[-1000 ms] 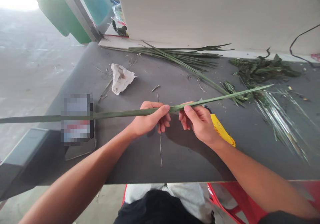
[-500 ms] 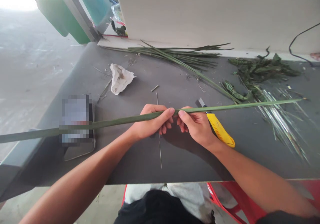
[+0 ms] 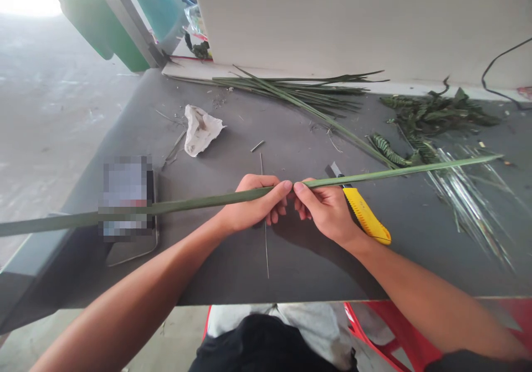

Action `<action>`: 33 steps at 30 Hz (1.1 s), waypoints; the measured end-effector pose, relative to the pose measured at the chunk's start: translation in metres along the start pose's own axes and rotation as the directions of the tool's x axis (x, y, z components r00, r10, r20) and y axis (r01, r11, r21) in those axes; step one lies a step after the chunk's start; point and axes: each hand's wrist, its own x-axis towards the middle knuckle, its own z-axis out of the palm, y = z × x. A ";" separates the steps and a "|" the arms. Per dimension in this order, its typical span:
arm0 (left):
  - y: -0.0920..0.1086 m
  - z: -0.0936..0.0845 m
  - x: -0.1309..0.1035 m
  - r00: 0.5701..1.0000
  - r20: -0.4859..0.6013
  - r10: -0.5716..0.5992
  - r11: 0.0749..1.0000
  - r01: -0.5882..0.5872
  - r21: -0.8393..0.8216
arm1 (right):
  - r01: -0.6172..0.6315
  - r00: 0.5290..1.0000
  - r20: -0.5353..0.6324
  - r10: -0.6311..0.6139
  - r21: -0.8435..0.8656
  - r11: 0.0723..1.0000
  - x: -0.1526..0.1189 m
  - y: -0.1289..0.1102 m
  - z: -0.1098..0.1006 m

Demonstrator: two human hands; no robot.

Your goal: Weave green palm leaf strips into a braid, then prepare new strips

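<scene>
A long green leaf strip (image 3: 208, 200) stretches across the table, held up in both hands. My left hand (image 3: 260, 200) pinches it near its middle between thumb and fingers. Right beside it, my right hand (image 3: 322, 203) pinches the same strip, the two thumb tips almost touching. Below the hands a thin wire (image 3: 266, 250) lies on the table, partly hidden by my left hand. Close to my right hand rests a yellow utility knife (image 3: 368, 217) with its blade out, part of it covered by the hand and strip.
A phone (image 3: 133, 250) lies at the left on the grey table (image 3: 216, 266), under the strip. Crumpled white paper (image 3: 201, 131) and a bundle of long leaves (image 3: 307, 92) are farther back. At the right are folded leaf pieces (image 3: 449, 111) and several clear thin rods (image 3: 474, 205).
Both thumbs have come slightly closer together on the strip. Its right end has tilted up a little; both hands keep their hold.
</scene>
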 end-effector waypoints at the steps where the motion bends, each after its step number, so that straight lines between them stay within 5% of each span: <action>1: 0.001 -0.001 0.000 1.000 0.007 0.004 1.000 -0.004 -0.015 | -0.005 1.000 -0.005 0.005 0.012 1.000 0.000 0.000 0.000; 7: 0.003 -0.007 -0.001 1.000 0.001 0.029 0.996 -0.029 -0.079 | -0.013 1.000 -0.012 0.016 0.212 0.977 0.003 0.000 -0.004; 18: 0.004 0.000 -0.002 1.000 0.021 0.021 0.997 -0.020 -0.069 | -0.045 0.999 -0.008 0.047 0.153 0.987 0.000 0.000 0.003; 25: 0.003 -0.003 -0.002 0.999 0.042 0.024 0.995 -0.020 -0.096 | -0.029 0.999 -0.012 0.034 0.292 0.956 0.002 0.004 0.000; 33: 0.001 0.003 -0.001 1.000 0.023 -0.006 0.998 0.007 -0.062 | -0.061 0.998 -0.008 0.064 0.194 0.979 0.002 -0.001 0.000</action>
